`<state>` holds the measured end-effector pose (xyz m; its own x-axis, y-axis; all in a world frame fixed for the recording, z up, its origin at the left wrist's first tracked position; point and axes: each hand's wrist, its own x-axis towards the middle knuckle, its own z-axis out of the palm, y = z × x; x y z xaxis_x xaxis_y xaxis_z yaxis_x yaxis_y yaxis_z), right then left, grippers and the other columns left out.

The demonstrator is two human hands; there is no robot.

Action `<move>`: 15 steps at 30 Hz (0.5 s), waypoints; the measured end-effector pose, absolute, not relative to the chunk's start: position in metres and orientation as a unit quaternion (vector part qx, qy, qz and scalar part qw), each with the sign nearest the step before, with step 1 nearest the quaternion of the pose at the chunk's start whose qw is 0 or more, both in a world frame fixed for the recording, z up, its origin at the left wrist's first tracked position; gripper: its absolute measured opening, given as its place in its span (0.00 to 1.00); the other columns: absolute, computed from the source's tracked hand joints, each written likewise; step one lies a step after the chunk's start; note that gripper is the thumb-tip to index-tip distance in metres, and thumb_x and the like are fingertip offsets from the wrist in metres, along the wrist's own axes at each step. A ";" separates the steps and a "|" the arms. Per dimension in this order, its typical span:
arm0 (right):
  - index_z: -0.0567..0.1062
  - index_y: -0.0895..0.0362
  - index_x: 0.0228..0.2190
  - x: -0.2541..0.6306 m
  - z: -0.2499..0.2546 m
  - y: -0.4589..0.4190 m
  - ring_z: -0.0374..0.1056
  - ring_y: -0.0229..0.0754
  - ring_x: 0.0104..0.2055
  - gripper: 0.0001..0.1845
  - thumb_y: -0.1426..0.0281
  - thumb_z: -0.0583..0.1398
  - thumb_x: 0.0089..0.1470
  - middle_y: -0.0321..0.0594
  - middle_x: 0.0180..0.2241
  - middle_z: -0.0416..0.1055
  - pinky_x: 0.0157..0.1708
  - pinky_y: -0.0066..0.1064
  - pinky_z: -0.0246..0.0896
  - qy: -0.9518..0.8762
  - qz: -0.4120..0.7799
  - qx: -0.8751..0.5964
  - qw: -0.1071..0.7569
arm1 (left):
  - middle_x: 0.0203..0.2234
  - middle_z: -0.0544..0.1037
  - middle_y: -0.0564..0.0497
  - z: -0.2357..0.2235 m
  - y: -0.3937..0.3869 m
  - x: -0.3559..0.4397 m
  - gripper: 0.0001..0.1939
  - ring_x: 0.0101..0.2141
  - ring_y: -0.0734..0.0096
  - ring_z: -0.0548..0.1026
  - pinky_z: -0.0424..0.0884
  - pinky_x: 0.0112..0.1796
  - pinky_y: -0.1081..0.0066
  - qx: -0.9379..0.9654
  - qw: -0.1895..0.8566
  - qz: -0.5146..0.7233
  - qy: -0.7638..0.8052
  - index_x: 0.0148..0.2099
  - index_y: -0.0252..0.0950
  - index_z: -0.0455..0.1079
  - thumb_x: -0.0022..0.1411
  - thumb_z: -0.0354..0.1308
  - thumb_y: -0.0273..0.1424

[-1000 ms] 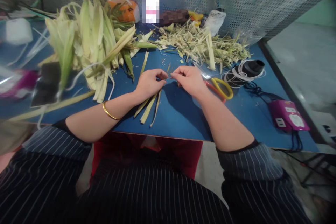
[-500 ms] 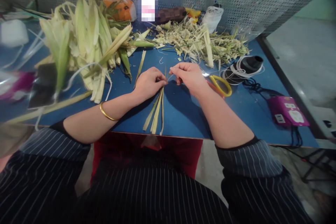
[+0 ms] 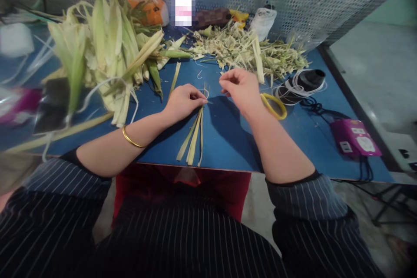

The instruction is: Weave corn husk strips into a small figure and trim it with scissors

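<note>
My left hand [image 3: 184, 102] pinches a few narrow corn husk strips [image 3: 194, 139] near their upper ends. The strips fan out toward the table's front edge. A small loop of white thread [image 3: 206, 92] stands at those fingertips. To the right, apart from the strips, my right hand [image 3: 240, 91] is closed in a pinch on the fine thread, whose run between the hands is barely visible. Yellow-handled scissors [image 3: 276, 107] lie beside the right wrist, partly covered by it. Another husk strip [image 3: 175, 77] lies behind the left hand.
Whole corn husks [image 3: 110, 47] are heaped at the left. Husk scraps [image 3: 237, 50] pile up at the back. A black cone wound with white cord [image 3: 295, 87] lies at the right, near a purple box [image 3: 356, 138]. A perforated metal screen [image 3: 293, 4] stands behind the table [image 3: 228, 147].
My right hand has moved away from the left, rightward and slightly back, with the thread. The strips in my left hand have swung to the right and closer to the front edge.
</note>
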<state>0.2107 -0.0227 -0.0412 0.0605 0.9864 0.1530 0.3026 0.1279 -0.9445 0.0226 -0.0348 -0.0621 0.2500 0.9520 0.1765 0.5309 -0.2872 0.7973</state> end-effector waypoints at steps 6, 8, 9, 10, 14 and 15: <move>0.77 0.60 0.26 0.207 -0.041 -0.030 0.69 0.34 0.23 0.01 0.75 0.64 0.46 0.35 0.21 0.72 0.26 0.27 0.64 -0.615 0.452 -0.537 0.359 | 0.27 0.79 0.49 -0.064 -0.034 0.024 0.06 0.28 0.71 0.71 0.67 0.34 0.67 0.664 0.372 0.393 0.516 0.31 0.36 0.80 0.52 0.66 0.34; 0.78 0.60 0.28 0.203 -0.044 -0.032 0.70 0.34 0.24 0.05 0.76 0.65 0.44 0.35 0.22 0.74 0.28 0.27 0.65 -0.606 0.470 -0.528 0.365 | 0.26 0.79 0.50 -0.064 -0.034 0.024 0.06 0.28 0.72 0.71 0.67 0.34 0.68 0.637 0.402 0.414 0.511 0.30 0.35 0.80 0.52 0.67 0.33; 0.78 0.60 0.28 0.202 -0.045 -0.032 0.70 0.34 0.24 0.06 0.76 0.65 0.43 0.36 0.23 0.74 0.28 0.27 0.66 -0.600 0.480 -0.524 0.368 | 0.26 0.79 0.50 -0.064 -0.034 0.025 0.06 0.28 0.73 0.71 0.67 0.34 0.68 0.623 0.419 0.423 0.508 0.30 0.35 0.80 0.51 0.67 0.33; 0.78 0.60 0.28 0.200 -0.046 -0.033 0.70 0.34 0.24 0.06 0.77 0.65 0.42 0.35 0.23 0.74 0.29 0.27 0.66 -0.595 0.488 -0.519 0.372 | 0.26 0.79 0.50 -0.063 -0.034 0.025 0.06 0.28 0.73 0.71 0.67 0.34 0.69 0.608 0.437 0.432 0.503 0.30 0.35 0.80 0.51 0.68 0.33; 0.77 0.59 0.26 0.194 -0.050 -0.034 0.67 0.32 0.23 0.05 0.76 0.66 0.41 0.34 0.22 0.73 0.28 0.27 0.66 -0.579 0.498 -0.511 0.394 | 0.27 0.81 0.50 -0.059 -0.034 0.026 0.07 0.28 0.74 0.72 0.68 0.34 0.70 0.553 0.502 0.442 0.496 0.29 0.36 0.79 0.49 0.70 0.34; 0.77 0.59 0.26 0.192 -0.051 -0.034 0.67 0.32 0.22 0.05 0.75 0.66 0.41 0.33 0.22 0.72 0.27 0.27 0.66 -0.575 0.498 -0.509 0.402 | 0.27 0.81 0.50 -0.058 -0.033 0.026 0.07 0.28 0.73 0.73 0.68 0.34 0.69 0.542 0.511 0.441 0.500 0.29 0.37 0.79 0.49 0.70 0.34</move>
<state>0.1922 -0.0343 -0.0506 -0.1574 0.9865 -0.0454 0.1843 -0.0158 -0.9828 0.0261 -0.0331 -0.0576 0.1097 0.9934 -0.0327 0.0916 0.0226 0.9955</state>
